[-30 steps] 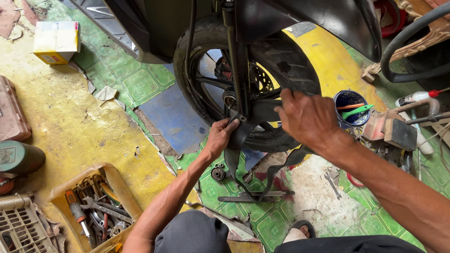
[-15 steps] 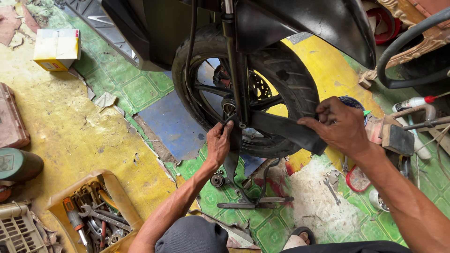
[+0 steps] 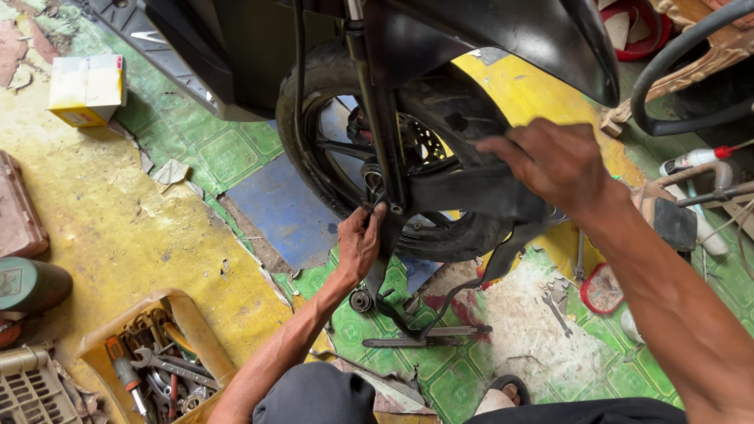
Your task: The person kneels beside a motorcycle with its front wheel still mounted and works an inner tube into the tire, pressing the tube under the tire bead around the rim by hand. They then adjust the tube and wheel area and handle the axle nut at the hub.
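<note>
A motorcycle's front wheel (image 3: 318, 165) with its black tyre stands on the tiled floor under a black front cover (image 3: 503, 39). My left hand (image 3: 359, 242) grips the bottom of the fork leg (image 3: 382, 126) near the axle. My right hand (image 3: 554, 161) holds the black mudguard (image 3: 479, 192) that lies over the right side of the tyre. A small round black part (image 3: 361, 301) lies on the floor just below my left hand.
An open tan box of spanners and screwdrivers (image 3: 149, 361) sits at lower left. A yellow and white carton (image 3: 86, 89) lies at upper left. Flat metal tools (image 3: 428, 338) lie below the wheel. A white spray bottle (image 3: 691, 161) and hoses are at right.
My right hand has moved from the wheel's centre out to the right and up, carrying the mudguard. My left hand has stayed at the fork bottom.
</note>
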